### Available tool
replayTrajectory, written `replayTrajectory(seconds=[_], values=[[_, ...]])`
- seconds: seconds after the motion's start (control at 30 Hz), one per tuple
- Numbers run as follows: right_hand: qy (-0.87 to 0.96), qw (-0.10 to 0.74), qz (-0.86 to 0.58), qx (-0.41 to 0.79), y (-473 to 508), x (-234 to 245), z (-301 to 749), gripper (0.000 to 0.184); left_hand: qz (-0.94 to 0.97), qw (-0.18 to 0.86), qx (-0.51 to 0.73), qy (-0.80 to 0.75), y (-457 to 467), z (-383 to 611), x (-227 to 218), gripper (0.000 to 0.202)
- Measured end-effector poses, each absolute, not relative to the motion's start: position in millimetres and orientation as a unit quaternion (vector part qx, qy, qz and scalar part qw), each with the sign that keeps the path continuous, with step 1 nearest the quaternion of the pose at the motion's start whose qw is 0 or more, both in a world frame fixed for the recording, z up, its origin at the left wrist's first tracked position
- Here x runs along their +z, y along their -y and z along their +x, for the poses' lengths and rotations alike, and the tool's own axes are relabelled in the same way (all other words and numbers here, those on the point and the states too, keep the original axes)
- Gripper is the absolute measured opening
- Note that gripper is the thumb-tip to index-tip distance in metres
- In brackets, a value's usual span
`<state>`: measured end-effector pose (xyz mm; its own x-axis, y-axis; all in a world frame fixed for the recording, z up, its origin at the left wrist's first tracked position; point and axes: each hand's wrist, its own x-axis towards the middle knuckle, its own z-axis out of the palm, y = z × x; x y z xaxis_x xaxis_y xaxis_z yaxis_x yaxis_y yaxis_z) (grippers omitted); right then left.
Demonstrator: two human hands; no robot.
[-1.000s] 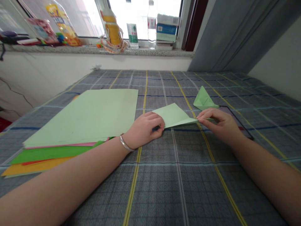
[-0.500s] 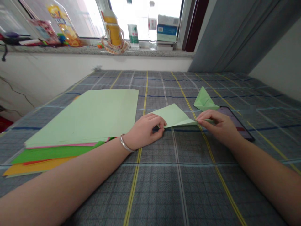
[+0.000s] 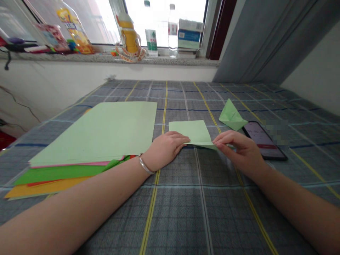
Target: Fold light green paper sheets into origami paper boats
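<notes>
A small light green paper (image 3: pixel 191 131) lies folded on the checked cloth in front of me. My left hand (image 3: pixel 165 148) rests on the cloth with its fingertips pinching the paper's near left edge. My right hand (image 3: pixel 237 148) pinches the near right corner of the same paper. A silver bangle (image 3: pixel 145 165) circles my left wrist. A finished light green folded paper shape (image 3: pixel 231 115) stands just behind my right hand.
A stack of coloured sheets (image 3: pixel 87 141), light green on top, lies to the left. A phone (image 3: pixel 264 140) with its screen lit lies to the right of my right hand. Bottles and boxes (image 3: pixel 148 32) line the windowsill behind. A grey curtain (image 3: pixel 265 39) hangs at the right.
The small green paper has turned and dropped flat, its edges now square to me. My right hand has moved left and nearer, uncovering the phone. My left hand has stretched forward onto the paper's edge.
</notes>
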<state>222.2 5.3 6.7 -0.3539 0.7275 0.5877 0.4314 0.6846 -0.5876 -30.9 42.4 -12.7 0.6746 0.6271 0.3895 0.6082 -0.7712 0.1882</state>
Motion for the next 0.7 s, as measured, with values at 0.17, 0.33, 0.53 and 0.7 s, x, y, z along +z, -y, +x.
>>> replayTrajectory(seconds=[0.17, 0.33, 0.53, 0.7], values=[[0.807, 0.424, -0.374, 0.172, -7, 4, 226, 0.007, 0.915, 0.000, 0.213, -0.343, -44, -32, -13, 0.026], [0.847, 0.389, -0.334, 0.143, -4, 5, 218, 0.006, 0.919, -0.044, 0.189, -0.343, -42, -31, -12, 0.030], [0.911, 0.301, -0.245, 0.141, 4, 6, 202, 0.005, 0.930, -0.056, 0.145, -0.334, -37, -28, -8, 0.036], [0.862, 0.360, -0.340, 0.107, -9, -2, 213, 0.013, 0.921, -0.052, 0.155, -0.355, -37, -30, -9, 0.035]])
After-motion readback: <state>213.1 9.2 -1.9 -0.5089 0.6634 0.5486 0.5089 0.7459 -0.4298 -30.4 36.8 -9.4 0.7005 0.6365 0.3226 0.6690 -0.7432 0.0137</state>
